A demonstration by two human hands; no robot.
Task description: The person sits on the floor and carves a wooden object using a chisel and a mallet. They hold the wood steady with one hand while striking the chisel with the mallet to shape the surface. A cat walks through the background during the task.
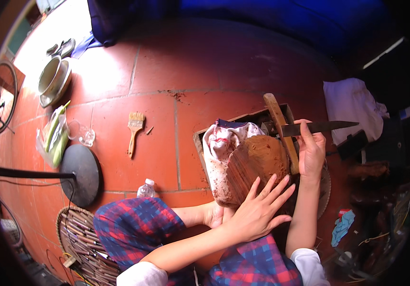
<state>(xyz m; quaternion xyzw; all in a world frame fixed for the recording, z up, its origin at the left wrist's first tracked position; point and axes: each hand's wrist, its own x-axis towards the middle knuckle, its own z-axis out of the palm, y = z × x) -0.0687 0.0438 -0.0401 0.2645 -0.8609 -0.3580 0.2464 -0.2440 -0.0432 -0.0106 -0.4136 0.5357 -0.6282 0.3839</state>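
**A:** Where are my hands, and what is under them?

**B:** Your left hand lies flat on the near side of a big brown clay lump, fingers spread wide and gripping nothing. The lump sits on a stained white cloth draped over a shallow wooden box on the red tile floor, just ahead of your knees.

**A:** And the right?

**B:** Your right hand is at the lump's far right edge, its fingers curled round the near end of a long dark knife. The blade points away to your right, clear of the clay. A wooden stick leans along that same side of the lump, touching your fingers.

**A:** What stage does that look like?

**B:** My reading: you are steadying the lump and the blade is not yet in the clay, so this is the set-up before a cut or a scrape.

**A:** What would the next move need?

**B:** Probably turning the blade in toward the lump while the flat hand holds it steady, with those spread fingers kept off the blade's path. A paintbrush and a water bottle lie well apart, to your left.
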